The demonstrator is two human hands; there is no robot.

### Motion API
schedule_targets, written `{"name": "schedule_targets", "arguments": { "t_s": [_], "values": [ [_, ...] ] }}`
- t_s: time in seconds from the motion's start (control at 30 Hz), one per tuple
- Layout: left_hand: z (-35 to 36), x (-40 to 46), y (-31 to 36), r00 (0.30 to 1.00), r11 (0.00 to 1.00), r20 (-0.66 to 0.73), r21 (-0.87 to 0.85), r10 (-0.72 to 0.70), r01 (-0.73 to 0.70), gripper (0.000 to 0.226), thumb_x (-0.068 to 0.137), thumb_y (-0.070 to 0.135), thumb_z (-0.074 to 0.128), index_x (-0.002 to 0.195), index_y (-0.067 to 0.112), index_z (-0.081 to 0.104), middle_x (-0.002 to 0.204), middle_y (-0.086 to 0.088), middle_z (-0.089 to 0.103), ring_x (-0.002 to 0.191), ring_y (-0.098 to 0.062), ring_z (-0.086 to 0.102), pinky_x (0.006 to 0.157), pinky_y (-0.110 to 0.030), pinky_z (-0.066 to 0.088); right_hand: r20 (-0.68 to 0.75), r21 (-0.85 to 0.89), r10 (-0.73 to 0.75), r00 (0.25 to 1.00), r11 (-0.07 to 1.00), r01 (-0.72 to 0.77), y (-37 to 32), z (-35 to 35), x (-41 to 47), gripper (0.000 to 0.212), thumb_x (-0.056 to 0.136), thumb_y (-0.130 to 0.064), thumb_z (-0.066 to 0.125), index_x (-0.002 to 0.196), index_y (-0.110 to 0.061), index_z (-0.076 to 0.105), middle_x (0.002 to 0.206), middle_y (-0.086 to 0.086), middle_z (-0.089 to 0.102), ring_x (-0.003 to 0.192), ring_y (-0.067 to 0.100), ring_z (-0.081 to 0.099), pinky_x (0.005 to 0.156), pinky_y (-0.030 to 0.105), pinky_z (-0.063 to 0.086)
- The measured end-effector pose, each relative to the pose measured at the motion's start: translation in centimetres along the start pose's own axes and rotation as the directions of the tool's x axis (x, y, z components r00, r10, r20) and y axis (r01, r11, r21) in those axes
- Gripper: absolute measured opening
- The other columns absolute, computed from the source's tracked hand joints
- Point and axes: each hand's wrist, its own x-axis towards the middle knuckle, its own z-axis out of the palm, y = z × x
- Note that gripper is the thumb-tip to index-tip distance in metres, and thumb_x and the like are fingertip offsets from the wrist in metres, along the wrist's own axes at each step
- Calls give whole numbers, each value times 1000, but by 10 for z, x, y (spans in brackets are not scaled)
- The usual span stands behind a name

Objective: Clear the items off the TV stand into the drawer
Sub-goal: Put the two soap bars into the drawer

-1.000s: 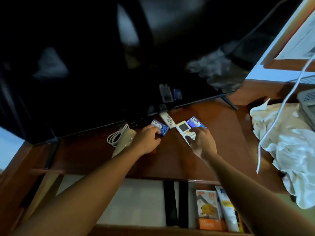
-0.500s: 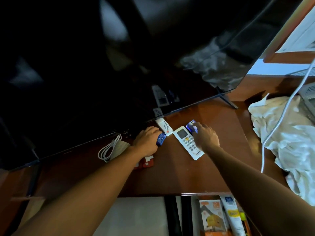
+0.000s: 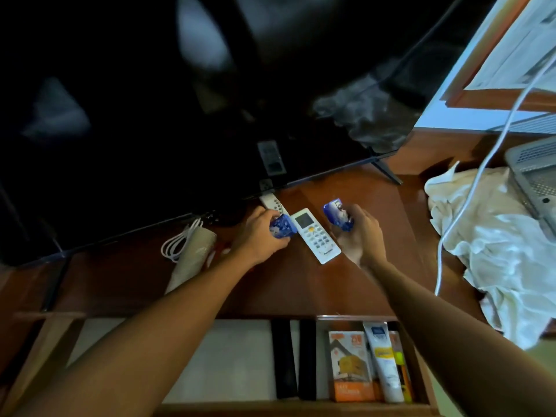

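On the brown wooden TV stand (image 3: 288, 284), my left hand (image 3: 258, 236) is closed around a blue soap packet (image 3: 282, 229). My right hand (image 3: 359, 236) grips a second blue soap packet (image 3: 335, 213), lifted a little above the wood. Between my hands lies a white air-conditioner remote (image 3: 316, 236). A smaller white remote (image 3: 273, 204) pokes out from under the TV's lower edge. The open drawer (image 3: 210, 362) sits below the stand's front edge.
The black TV (image 3: 180, 100) fills the back. A coiled white cable (image 3: 180, 242) and a beige roll (image 3: 192, 260) lie at the left. A white cloth (image 3: 496, 251) and a hanging cable (image 3: 469, 206) are at the right. The drawer holds two black remotes (image 3: 293, 356), an orange box (image 3: 349, 365), a tube (image 3: 382, 362).
Both hands closed on the blue packets and lifted them off the stand. My right hand pulled back toward me from the far side of the air-conditioner remote.
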Motion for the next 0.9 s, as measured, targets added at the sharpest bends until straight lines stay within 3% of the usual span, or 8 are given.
{"name": "schedule_targets", "arguments": {
  "t_s": [0.07, 0.2, 0.27, 0.43, 0.57, 0.67, 0.8, 0.9],
  "values": [
    [-2, -16, 13, 999, 998, -44, -68, 7, -10, 64, 70, 41, 86, 124, 14, 63, 108, 4, 53, 97, -14, 56, 81, -28, 48, -24, 81, -13, 1000, 997, 15, -7, -5, -22, 49, 76, -35, 77, 120, -24, 59, 108, -2, 64, 93, 21, 62, 77, 40, 53],
    [-3, -72, 19, 995, 985, -97, -171, -14, -3, 52, 66, 46, 88, 103, 14, 71, 91, 4, 57, 76, -10, 58, 69, -26, 51, 36, 269, 7, 999, 963, -17, -22, 2, -83, 82, 72, -34, 82, 145, -19, 46, 124, 0, 59, 105, 15, 60, 87, 30, 50],
    [0, -111, 12, 997, 980, -75, -198, -34, 18, 45, 66, 44, 89, 96, 16, 70, 87, 7, 58, 71, -4, 55, 64, -20, 46, 91, 285, -5, 996, 958, -21, -25, 12, -122, 84, 72, -36, 83, 145, -17, 46, 123, 1, 58, 107, 14, 57, 89, 31, 49],
    [23, -204, -24, 974, 950, 101, -222, -201, 219, 42, 69, 43, 88, 97, 19, 68, 91, 5, 59, 76, -6, 61, 67, -23, 52, 285, 191, 37, 958, 977, -95, -9, 45, -210, 61, 69, -36, 81, 124, -17, 62, 108, 1, 58, 99, 21, 59, 79, 30, 46],
    [50, -232, -51, 895, 910, 201, -36, -398, 413, 43, 67, 52, 84, 86, 20, 63, 90, 1, 63, 78, -14, 62, 70, -35, 55, 459, 89, 132, 879, 977, -194, 1, 71, -244, 58, 71, -36, 80, 122, -18, 57, 112, 1, 58, 97, 17, 58, 74, 27, 43],
    [68, -228, -65, 817, 849, 243, 63, -523, 525, 50, 68, 55, 82, 88, 16, 58, 94, -5, 64, 80, -21, 62, 61, -31, 45, 492, 12, 205, 846, 970, -241, -2, 91, -243, 59, 69, -37, 81, 119, -16, 57, 111, 3, 62, 92, 18, 59, 72, 30, 48],
    [92, -216, -86, 752, 802, 292, 112, -591, 587, 50, 79, 49, 75, 102, 6, 64, 104, -12, 66, 92, -31, 66, 65, -33, 46, 558, -75, 248, 792, 965, -250, -6, 122, -240, 78, 70, -37, 81, 137, -17, 45, 122, 10, 60, 106, 28, 61, 79, 35, 49],
    [102, -212, -97, 737, 804, 353, 80, -576, 589, 29, 90, 33, 66, 93, 4, 70, 101, -18, 71, 92, -35, 67, 70, -35, 50, 597, -128, 252, 762, 967, -220, -11, 139, -238, 68, 75, -35, 77, 133, -18, 45, 120, 13, 59, 102, 33, 61, 78, 37, 50]
  ]
}}
